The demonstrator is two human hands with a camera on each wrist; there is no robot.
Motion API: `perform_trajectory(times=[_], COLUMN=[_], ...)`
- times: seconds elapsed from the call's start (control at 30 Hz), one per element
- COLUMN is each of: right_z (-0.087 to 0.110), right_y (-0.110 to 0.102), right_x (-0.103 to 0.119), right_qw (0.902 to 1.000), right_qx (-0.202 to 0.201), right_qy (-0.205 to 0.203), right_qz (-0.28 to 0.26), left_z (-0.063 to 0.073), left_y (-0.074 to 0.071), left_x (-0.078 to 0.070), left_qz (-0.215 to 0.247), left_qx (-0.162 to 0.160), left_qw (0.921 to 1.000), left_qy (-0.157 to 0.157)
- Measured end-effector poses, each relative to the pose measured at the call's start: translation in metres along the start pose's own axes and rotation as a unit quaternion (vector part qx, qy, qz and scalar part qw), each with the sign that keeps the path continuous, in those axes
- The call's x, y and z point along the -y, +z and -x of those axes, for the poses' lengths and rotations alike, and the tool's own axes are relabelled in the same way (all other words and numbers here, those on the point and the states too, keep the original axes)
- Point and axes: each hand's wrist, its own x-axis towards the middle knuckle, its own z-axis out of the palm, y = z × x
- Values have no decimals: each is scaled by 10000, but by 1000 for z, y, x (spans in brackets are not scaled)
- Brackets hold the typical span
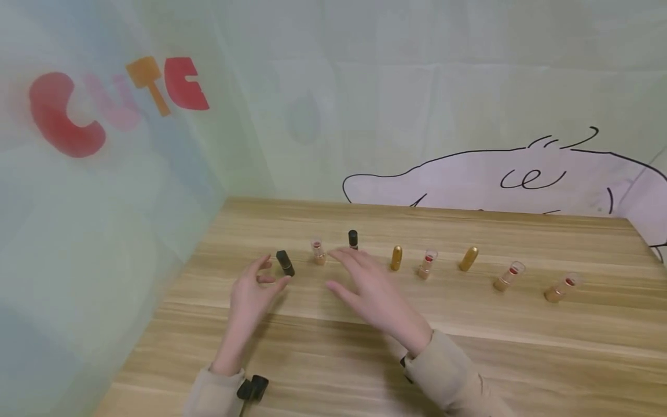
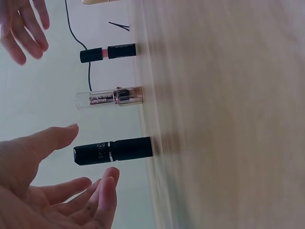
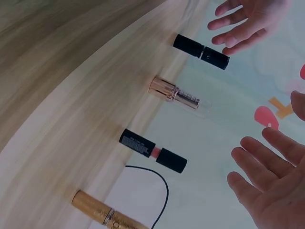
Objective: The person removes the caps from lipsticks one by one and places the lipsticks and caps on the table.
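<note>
My left hand (image 1: 253, 294) is at the left end of a row of standing lipsticks, beside a black lipstick (image 1: 285, 263). In the left wrist view, its thumb and fingers curve on either side of the black lipstick (image 2: 113, 150), with a gap showing. My right hand (image 1: 372, 292) hovers with fingers extended, holding nothing. Just beyond its fingertips stand a clear-capped rose-gold lipstick (image 1: 318, 253) and a black lipstick with a pink band (image 3: 153, 151). In the head view, the right hand partly hides the base of that pink-banded lipstick (image 1: 353, 238).
Rightward along the wooden table (image 1: 323, 353) stand a gold lipstick (image 1: 396, 258), a clear-capped one (image 1: 427, 265), another gold one (image 1: 468, 259) and two more clear-capped lipsticks (image 1: 508, 277). A printed backdrop (image 1: 292, 104) rises behind and to the left. Dark straps show at both cuffs.
</note>
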Motion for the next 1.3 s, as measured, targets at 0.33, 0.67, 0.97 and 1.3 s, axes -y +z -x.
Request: perform_trajectory(times=[0.33, 0.67, 0.97, 1.3], right_z=[-26, -52, -67, -76], right_y=[16, 31, 48, 67], right_x=[8, 20, 28, 28], right_qw=[9996, 9984, 9958, 9900], right_qx=[134, 398, 414, 191], right_qy=[-231, -393, -684, -1103], right_qz=[-72, 94, 451, 860], left_z=[-9, -17, -24, -30], left_y=[0, -4, -1, 3], left_x=[5, 5, 9, 13], left_qz=[-101, 156, 295, 1], left_qx=[402, 807, 1011, 1009], left_qw=[9991, 9963, 9933, 9936], left_qy=[-35, -264, -474, -506])
